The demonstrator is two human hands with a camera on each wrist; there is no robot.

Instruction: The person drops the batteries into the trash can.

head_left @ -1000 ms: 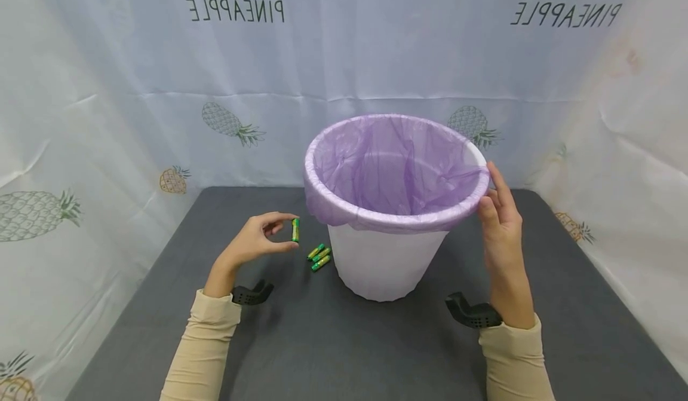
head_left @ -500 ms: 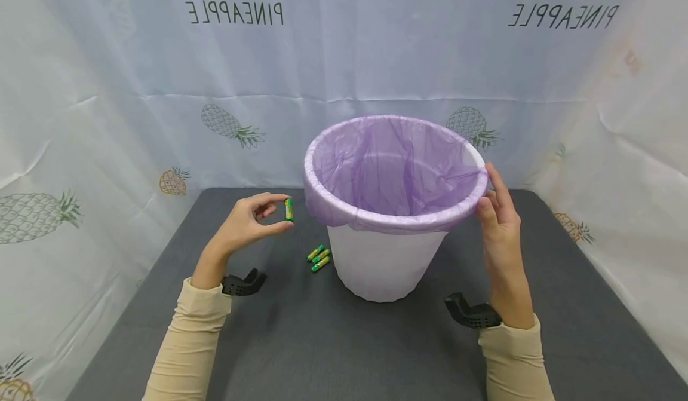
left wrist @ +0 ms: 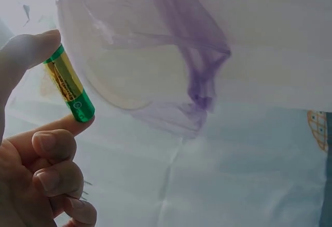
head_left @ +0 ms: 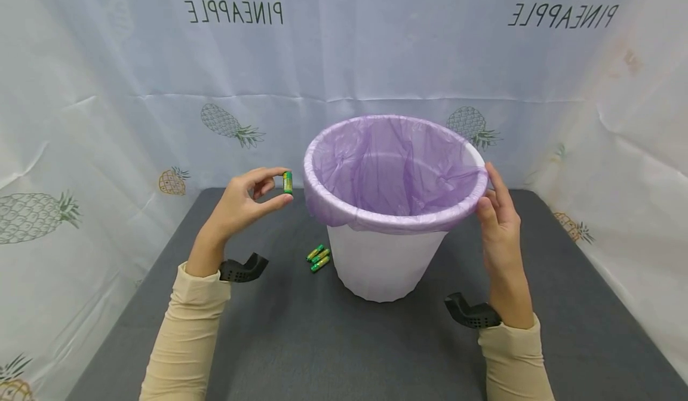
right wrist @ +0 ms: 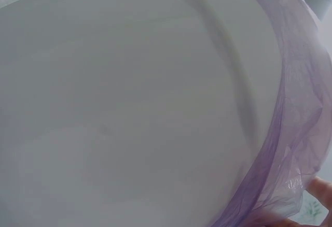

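Left hand: the left hand [head_left: 239, 204] is raised beside the bin's left rim, pinching a small green and yellow cylindrical battery [head_left: 287, 182] between thumb and forefinger; the other fingers [left wrist: 54, 146] curl into the palm.
Held battery: upright, end to end in the pinch, just beside the purple rim but apart from it; also seen at close range [left wrist: 69, 83] from the left wrist.
Right hand: the right hand [head_left: 500, 222] rests against the right rim of the bin, fingers fairly straight and upright, thumb on the liner's edge.
Bin: a white plastic waste bin [head_left: 384, 263] lined with a thin purple plastic bag [head_left: 398, 168] folded over the rim, standing on the dark grey table [head_left: 333, 341].
Loose batteries: three more green and yellow batteries [head_left: 318, 258] lie together on the table, just left of the bin's base.
Backdrop: a white pineapple-print cloth [head_left: 107, 90] hangs behind and at both sides.
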